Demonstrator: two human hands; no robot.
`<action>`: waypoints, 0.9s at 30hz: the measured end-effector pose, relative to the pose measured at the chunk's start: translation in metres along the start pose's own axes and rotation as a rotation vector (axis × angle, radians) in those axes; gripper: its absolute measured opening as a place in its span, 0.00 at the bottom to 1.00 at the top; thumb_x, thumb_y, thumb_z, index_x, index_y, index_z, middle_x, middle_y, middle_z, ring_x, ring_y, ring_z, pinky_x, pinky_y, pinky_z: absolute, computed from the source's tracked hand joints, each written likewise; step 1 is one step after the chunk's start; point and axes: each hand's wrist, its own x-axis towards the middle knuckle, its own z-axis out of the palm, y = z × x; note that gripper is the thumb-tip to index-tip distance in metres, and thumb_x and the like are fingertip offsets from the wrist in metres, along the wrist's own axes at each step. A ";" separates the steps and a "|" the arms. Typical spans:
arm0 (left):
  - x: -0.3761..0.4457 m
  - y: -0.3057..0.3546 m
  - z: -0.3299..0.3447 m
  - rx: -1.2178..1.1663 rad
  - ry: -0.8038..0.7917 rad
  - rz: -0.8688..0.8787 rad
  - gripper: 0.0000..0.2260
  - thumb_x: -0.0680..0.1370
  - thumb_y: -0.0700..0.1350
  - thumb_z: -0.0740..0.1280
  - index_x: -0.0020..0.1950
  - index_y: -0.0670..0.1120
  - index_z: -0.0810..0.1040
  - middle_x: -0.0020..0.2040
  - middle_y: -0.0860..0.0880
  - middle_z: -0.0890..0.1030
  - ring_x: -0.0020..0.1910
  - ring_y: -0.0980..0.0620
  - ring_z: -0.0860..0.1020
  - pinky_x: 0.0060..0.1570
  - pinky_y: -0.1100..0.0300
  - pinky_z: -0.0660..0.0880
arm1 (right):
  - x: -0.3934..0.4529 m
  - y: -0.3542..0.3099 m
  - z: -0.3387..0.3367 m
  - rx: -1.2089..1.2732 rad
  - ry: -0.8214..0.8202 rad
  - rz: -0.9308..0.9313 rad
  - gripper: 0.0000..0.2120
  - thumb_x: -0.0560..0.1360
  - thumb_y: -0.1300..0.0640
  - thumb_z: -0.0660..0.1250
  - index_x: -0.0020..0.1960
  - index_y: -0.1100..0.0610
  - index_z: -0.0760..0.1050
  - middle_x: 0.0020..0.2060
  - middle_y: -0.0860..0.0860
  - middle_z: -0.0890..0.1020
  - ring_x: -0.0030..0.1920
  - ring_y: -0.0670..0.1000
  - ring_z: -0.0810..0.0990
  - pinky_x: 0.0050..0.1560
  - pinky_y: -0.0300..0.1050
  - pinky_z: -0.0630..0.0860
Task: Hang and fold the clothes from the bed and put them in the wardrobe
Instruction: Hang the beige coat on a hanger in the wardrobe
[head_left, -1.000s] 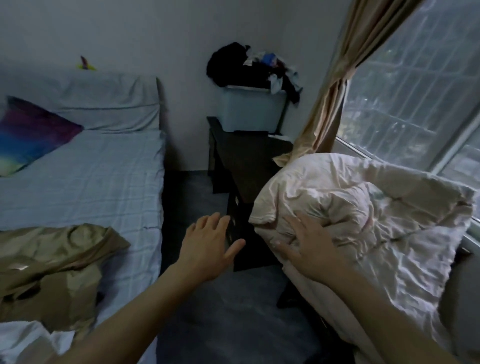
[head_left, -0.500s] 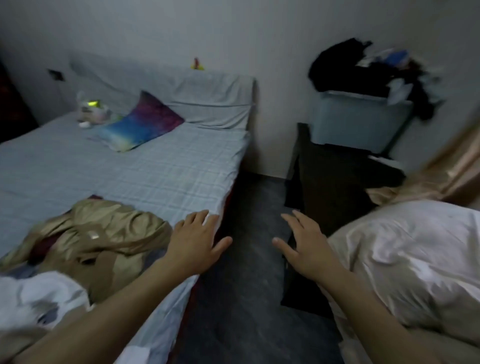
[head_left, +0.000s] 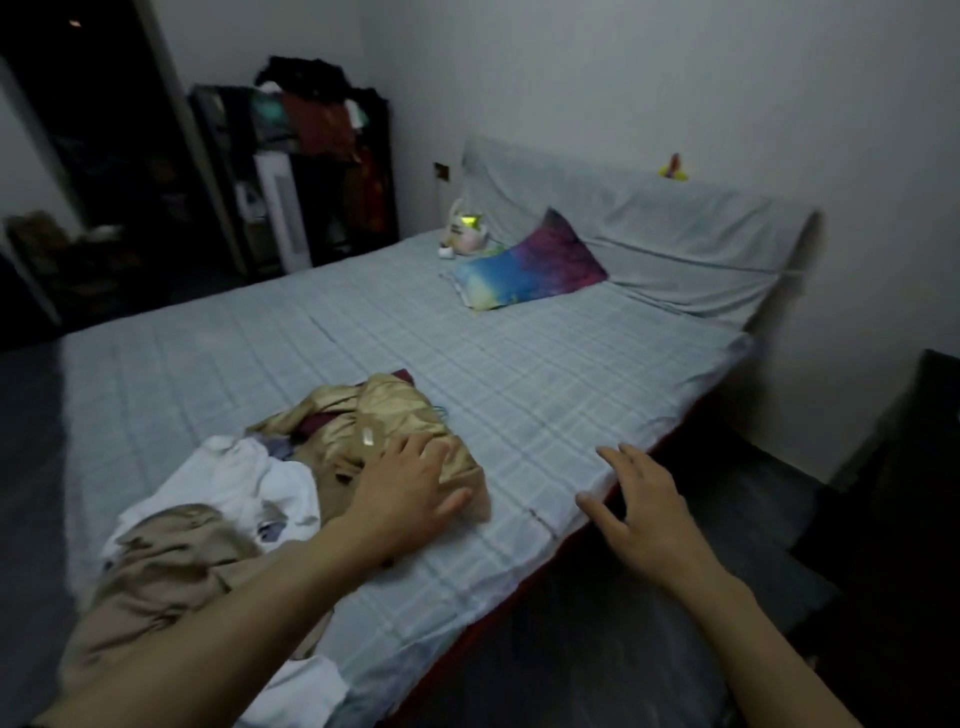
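Task barely begun: the crumpled clothes pile (head_left: 270, 499) lies unsorted on the bed (head_left: 519, 374). Left hand (head_left: 410, 493) spread flat on the gold garment (head_left: 400, 415); right hand (head_left: 639, 504) open, empty.

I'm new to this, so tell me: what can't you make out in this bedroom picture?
- Head view: clothes pile, its near end cut off by the frame and hidden by the left hand's forearm.
- Dark wardrobe: contents too dim and blurred.
- Small yellow thing on the headboard: too small.

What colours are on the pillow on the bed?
The pillow is purple and pink, fading to blue and yellow, a tie-dye look. The head view shows it.
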 end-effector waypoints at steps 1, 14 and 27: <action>0.007 -0.004 0.003 0.013 0.006 -0.013 0.33 0.71 0.69 0.51 0.69 0.52 0.70 0.68 0.50 0.71 0.65 0.45 0.69 0.63 0.52 0.66 | 0.014 -0.002 0.002 -0.006 -0.018 -0.025 0.34 0.76 0.36 0.62 0.77 0.47 0.58 0.77 0.51 0.58 0.77 0.52 0.53 0.74 0.56 0.58; 0.149 -0.088 0.053 -0.131 -0.008 -0.215 0.33 0.75 0.67 0.53 0.74 0.50 0.64 0.73 0.48 0.67 0.71 0.46 0.65 0.68 0.49 0.65 | 0.233 -0.038 0.029 -0.123 -0.154 -0.184 0.39 0.72 0.28 0.54 0.77 0.47 0.58 0.77 0.51 0.59 0.77 0.51 0.54 0.75 0.55 0.58; 0.203 -0.153 0.114 -0.124 -0.134 -0.590 0.32 0.77 0.66 0.57 0.78 0.53 0.58 0.75 0.51 0.65 0.70 0.46 0.66 0.63 0.50 0.67 | 0.408 -0.056 0.137 -0.059 -0.485 -0.478 0.33 0.77 0.37 0.60 0.77 0.47 0.56 0.77 0.49 0.58 0.77 0.50 0.54 0.75 0.53 0.58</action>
